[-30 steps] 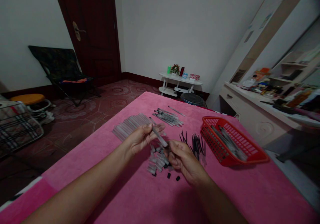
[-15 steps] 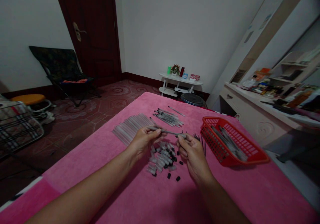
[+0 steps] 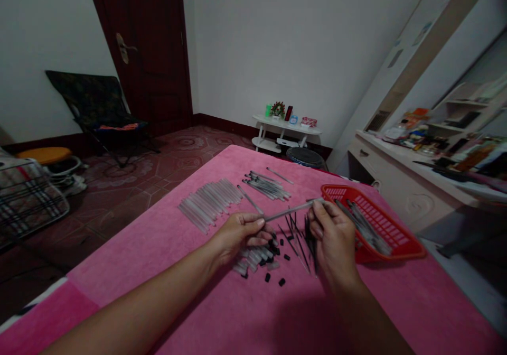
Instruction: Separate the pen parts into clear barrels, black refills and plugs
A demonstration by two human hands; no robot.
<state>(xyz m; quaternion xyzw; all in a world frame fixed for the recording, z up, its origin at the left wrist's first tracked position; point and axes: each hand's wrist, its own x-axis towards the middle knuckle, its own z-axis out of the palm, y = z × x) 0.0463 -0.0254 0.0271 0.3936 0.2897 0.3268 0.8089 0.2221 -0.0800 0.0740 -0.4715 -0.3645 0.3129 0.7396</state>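
A slim pen [image 3: 289, 212] is stretched between my two hands above the pink cloth. My left hand [image 3: 240, 233] pinches its left end between thumb and fingertips. My right hand [image 3: 332, 233] grips the right end, where a clear cap seems to be, partly hidden by the fingers. Beneath my left hand lies a pile of clear pen caps [image 3: 253, 257], with small black plugs [image 3: 281, 282] around it. Thin dark refills [image 3: 297, 239] lie loose beside my right hand. Clear pen barrels [image 3: 208, 202] form a row at the left, and grey dark-tipped sticks [image 3: 265, 186] lie behind.
A red plastic basket [image 3: 412, 246] holding several pens [image 3: 368, 225] stands just right of my right hand. The pink cloth [image 3: 190, 297] covers the table. A dresser [image 3: 412, 180] is close on the right; a folding chair [image 3: 99, 101] stands at the far left.
My right hand has moved right toward the basket, and my left hand slightly right and down. The pen is still between them; more of the loose refills shows.
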